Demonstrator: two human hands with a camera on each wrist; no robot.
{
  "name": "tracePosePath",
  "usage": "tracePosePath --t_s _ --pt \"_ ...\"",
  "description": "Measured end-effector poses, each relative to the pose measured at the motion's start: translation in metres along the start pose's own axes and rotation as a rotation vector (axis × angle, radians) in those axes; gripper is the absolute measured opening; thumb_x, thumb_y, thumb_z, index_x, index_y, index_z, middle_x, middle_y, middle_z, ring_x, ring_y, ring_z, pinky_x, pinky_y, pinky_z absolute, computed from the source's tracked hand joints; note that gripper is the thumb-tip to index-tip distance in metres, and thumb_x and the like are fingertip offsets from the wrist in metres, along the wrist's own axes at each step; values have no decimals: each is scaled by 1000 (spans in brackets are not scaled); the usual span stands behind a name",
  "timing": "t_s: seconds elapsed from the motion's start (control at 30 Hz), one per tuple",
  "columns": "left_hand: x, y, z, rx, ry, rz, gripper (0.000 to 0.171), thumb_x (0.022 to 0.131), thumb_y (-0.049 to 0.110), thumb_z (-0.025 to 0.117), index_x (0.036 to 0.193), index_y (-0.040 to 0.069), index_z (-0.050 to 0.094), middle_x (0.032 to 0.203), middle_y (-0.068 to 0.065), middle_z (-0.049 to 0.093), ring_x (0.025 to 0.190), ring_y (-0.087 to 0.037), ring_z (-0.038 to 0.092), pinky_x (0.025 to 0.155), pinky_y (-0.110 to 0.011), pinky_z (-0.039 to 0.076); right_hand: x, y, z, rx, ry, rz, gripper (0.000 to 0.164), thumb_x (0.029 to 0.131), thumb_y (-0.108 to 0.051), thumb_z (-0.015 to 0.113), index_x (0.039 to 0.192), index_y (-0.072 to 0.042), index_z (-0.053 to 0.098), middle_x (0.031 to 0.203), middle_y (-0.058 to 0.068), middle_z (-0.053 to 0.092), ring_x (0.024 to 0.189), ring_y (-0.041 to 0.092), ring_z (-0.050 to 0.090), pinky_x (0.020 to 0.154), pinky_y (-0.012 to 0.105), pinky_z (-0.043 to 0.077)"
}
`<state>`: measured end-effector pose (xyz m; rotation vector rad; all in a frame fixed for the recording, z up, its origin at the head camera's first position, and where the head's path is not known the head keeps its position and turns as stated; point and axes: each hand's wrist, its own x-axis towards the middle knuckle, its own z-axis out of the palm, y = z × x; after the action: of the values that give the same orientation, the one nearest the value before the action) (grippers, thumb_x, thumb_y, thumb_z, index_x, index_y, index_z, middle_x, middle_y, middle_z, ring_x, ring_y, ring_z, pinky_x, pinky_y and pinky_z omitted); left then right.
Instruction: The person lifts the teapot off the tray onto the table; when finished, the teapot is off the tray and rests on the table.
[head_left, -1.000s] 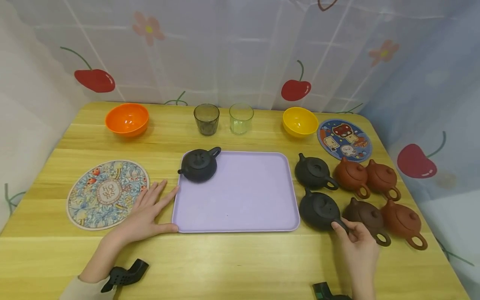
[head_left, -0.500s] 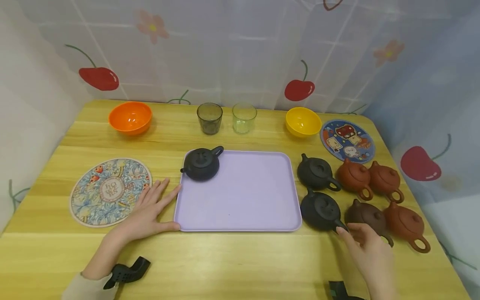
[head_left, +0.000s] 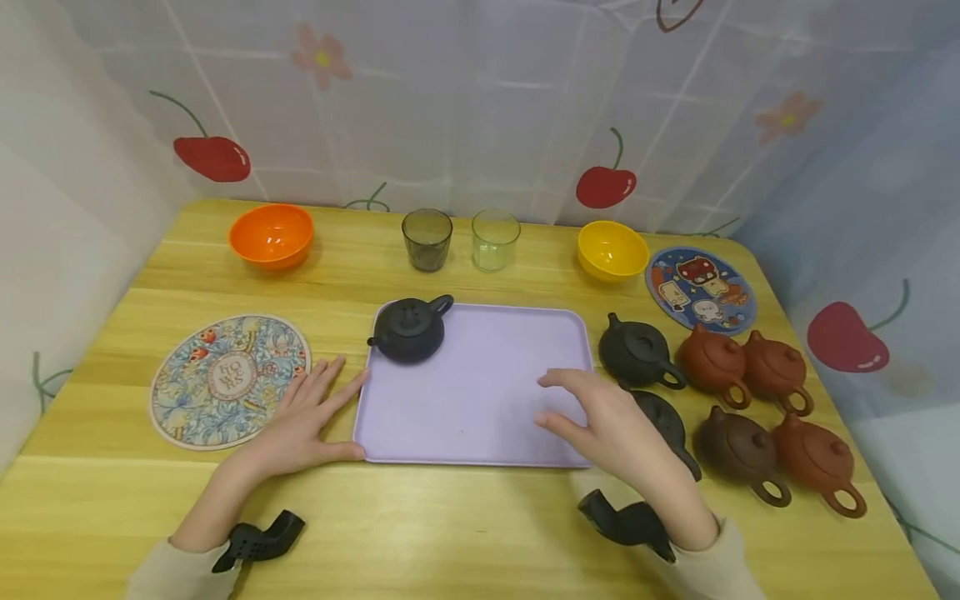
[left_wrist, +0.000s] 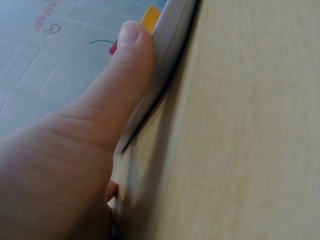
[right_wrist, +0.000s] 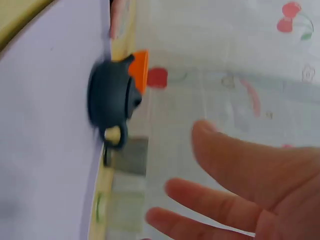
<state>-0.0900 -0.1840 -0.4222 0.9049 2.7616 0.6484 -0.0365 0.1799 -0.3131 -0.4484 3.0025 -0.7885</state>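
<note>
My left hand [head_left: 303,429] rests with spread fingers at the left edge of a lilac tray [head_left: 480,425], its thumb at the front left corner. In the left wrist view the thumb lies against the tray's rim. A black teapot [head_left: 408,332] stands in the tray's back left corner. Over the tray's right side hovers my right hand [head_left: 603,417], fingers parted and holding nothing. Behind that hand, partly hidden by it, is a second black teapot [head_left: 663,421]. Another black teapot [head_left: 637,352] stands just beyond it, right of the tray.
Reddish-brown teapots [head_left: 712,362] and a dark brown teapot [head_left: 738,446] stand at the right. Along the back are an orange bowl [head_left: 272,237], a grey glass [head_left: 427,242], a green glass [head_left: 495,242] and a yellow bowl [head_left: 612,252]. Round mats [head_left: 228,383] lie left and back right.
My right hand has let go of the near black teapot's handle and moved left over the tray. The left hand keeps its place at the tray edge.
</note>
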Motion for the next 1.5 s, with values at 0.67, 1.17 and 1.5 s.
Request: tracePosePath --t_s 0.67,1.17,1.5 --pt "-3 1 1 0 4 -4 91 68 62 57 140 25 15 143 -16 1 128 -35 -2 100 -47 -6 168 3 81 424 -249 -23 55 81 -17 62 130 -11 39 132 5 38 118 25 37 91 33 38" --pt "-1 0 -2 7 3 -6 90 68 62 57 140 25 16 143 -15 0 128 -34 -3 101 -46 -6 163 13 87 477 -234 -8 32 74 -14 69 103 -3 60 103 5 58 95 16 56 76 23 46" --pt "-1 1 -1 5 1 5 90 69 61 57 140 24 16 143 -16 1 128 -35 -2 100 -46 -6 147 9 92 460 -93 67 18 69 -15 73 84 -6 66 88 1 64 77 9 60 61 21 47"
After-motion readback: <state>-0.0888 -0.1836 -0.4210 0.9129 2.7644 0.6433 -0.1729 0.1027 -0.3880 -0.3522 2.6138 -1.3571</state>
